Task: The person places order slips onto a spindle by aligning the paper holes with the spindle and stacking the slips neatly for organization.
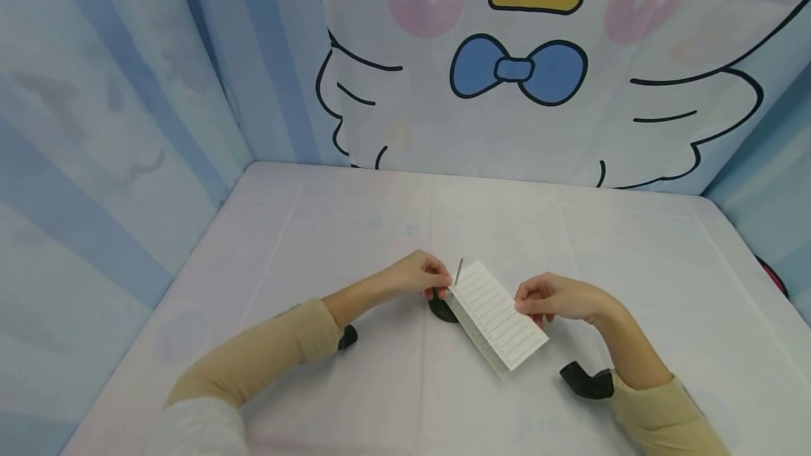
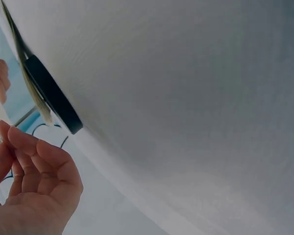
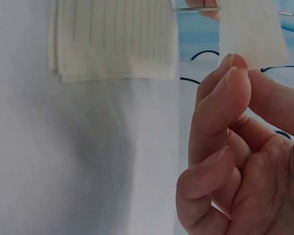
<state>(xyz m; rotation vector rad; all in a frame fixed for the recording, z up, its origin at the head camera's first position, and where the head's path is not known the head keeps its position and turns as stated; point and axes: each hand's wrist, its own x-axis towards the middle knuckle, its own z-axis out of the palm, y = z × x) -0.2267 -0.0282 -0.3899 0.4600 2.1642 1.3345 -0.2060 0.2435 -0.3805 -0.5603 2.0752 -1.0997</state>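
Observation:
A small flip notepad (image 1: 472, 333) with lined sheets hangs from a thin metal rod (image 1: 459, 271) above a round black base (image 1: 441, 308). My right hand (image 1: 557, 298) pinches the side edge of a lifted lined page (image 1: 500, 315) between thumb and forefinger; the other sheets (image 3: 115, 39) hang below in the right wrist view. At the page's upper corner, beside the rod, my left hand (image 1: 423, 276) pinches with thumb and fingertips. Whether it grips the page corner or the rod itself I cannot tell. The black base (image 2: 54, 95) shows edge-on in the left wrist view.
A white cloth covers the table (image 1: 342, 231). Behind it hangs a curtain (image 1: 405, 118) printed with a cartoon figure, and a blue striped curtain (image 1: 108, 125) is at the left. Black wrist camera mounts (image 1: 586, 381) protrude near both sleeves.

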